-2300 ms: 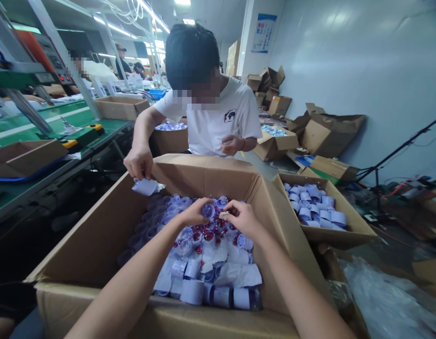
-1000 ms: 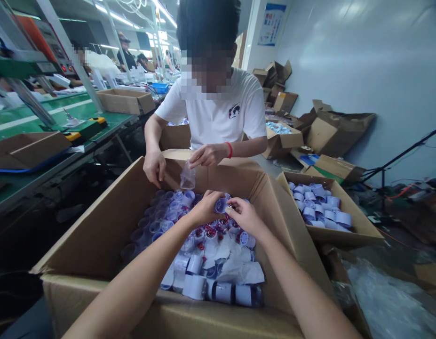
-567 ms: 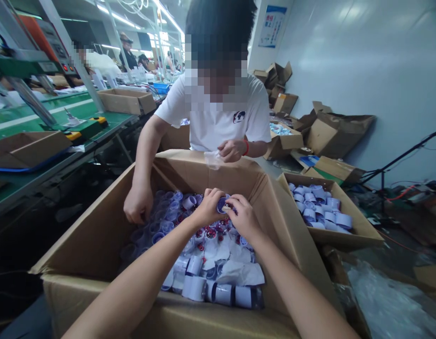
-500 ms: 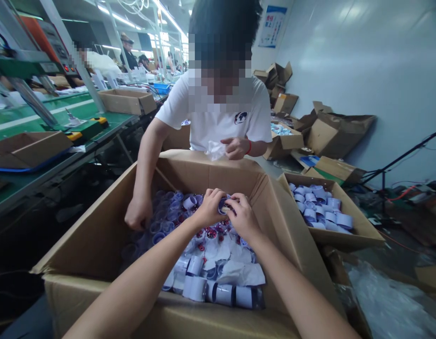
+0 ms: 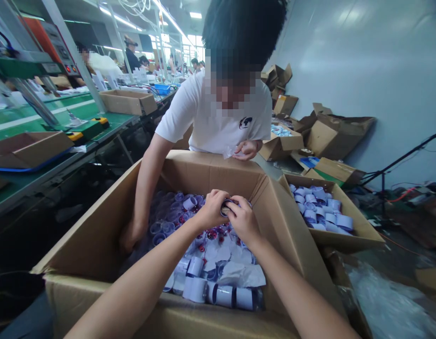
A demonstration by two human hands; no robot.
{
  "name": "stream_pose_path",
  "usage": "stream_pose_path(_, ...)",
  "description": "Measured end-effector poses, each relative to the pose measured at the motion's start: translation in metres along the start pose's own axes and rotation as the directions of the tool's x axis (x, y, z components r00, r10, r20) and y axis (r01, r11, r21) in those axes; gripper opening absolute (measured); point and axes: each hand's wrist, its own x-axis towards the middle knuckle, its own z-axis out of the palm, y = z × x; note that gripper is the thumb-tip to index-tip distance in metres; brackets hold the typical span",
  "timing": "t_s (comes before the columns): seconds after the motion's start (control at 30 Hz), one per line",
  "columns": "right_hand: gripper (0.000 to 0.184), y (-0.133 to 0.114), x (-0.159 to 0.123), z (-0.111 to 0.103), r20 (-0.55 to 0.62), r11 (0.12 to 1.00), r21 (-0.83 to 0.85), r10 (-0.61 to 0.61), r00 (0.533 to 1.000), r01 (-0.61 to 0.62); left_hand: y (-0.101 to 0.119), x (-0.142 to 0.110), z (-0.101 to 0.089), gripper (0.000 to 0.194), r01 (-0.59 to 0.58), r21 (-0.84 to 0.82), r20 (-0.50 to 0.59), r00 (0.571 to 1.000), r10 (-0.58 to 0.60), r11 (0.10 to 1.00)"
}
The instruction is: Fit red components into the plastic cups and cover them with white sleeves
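Observation:
Between my two hands is a short, pale, ring-shaped plastic tube [image 5: 224, 207], held above the contents of a big cardboard box [image 5: 210, 165]. My left hand [image 5: 213, 209] is wrapped round its left side. The fingers of my right hand [image 5: 243, 217] are bent in at its opening, on the right side; what they touch inside is hard to see. Below lie many similar pale tubes [image 5: 195, 267], some with red bits [image 5: 211, 234] in them, and crumpled white sheets [image 5: 241, 273].
Across the box a co-worker in a white shirt [image 5: 218, 127] reaches one hand [image 5: 133, 234] into its left side and holds clear plastic in the other. A smaller box of tubes [image 5: 362, 234] stands at right. A green workbench [image 5: 122, 123] runs along the left.
The co-worker has leaned to the right and the reaching hand has gone lower into the left of the box. My hands stay nearly in place, with my right fingers slightly shifted at the tube.

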Motion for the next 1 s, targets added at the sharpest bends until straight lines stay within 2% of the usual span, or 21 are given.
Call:
stream_pose_path(0.3,0.027,-0.004,-0.001,-0.001,0.041,1.000,-0.024,-0.014,0.999,0.015,-0.002,-0.001,0.001,0.034,-0.020,-0.093,0.020,1.000,0.021,0.996)
stream_pose_path(0.43,0.034,-0.003,0.001,-0.001,0.087,0.995,0.100,-0.010,0.996,0.001,-0.003,-0.002,0.001,0.035,-0.019,-0.129,-0.003,1.000,0.019,0.991)
stream_pose_path(0.5,0.033,-0.003,0.001,-0.002,0.069,0.984,0.176,0.023,0.997,-0.035,-0.002,-0.002,0.000,0.035,-0.018,-0.133,-0.003,1.000,0.018,0.991)
stream_pose_path(0.6,0.021,-0.005,0.003,-0.006,-0.002,0.946,0.298,0.136,0.991,-0.129,0.003,-0.002,0.000,0.034,-0.018,-0.133,0.002,1.000,0.018,0.991)
stream_pose_path(0.7,0.004,-0.008,0.004,-0.009,-0.040,0.867,0.431,0.295,0.955,-0.250,0.009,-0.001,-0.001,0.031,-0.030,-0.134,-0.006,1.000,0.029,0.991)
stream_pose_path(0.77,0.015,-0.009,0.004,-0.008,-0.006,0.770,0.533,0.419,0.908,-0.351,0.012,-0.001,-0.003,0.030,-0.056,-0.120,-0.007,0.998,0.056,0.991)
stream_pose_path(0.87,0.033,-0.012,0.003,-0.005,0.106,0.582,0.654,0.563,0.820,-0.484,0.016,0.000,-0.005,0.029,-0.116,-0.041,0.013,0.993,0.116,0.992)
stream_pose_path(1.0,0.041,-0.015,0.001,0.000,0.251,0.408,0.720,0.602,0.758,-0.562,0.020,0.000,-0.006,0.030,-0.115,0.114,0.090,0.990,0.105,0.987)
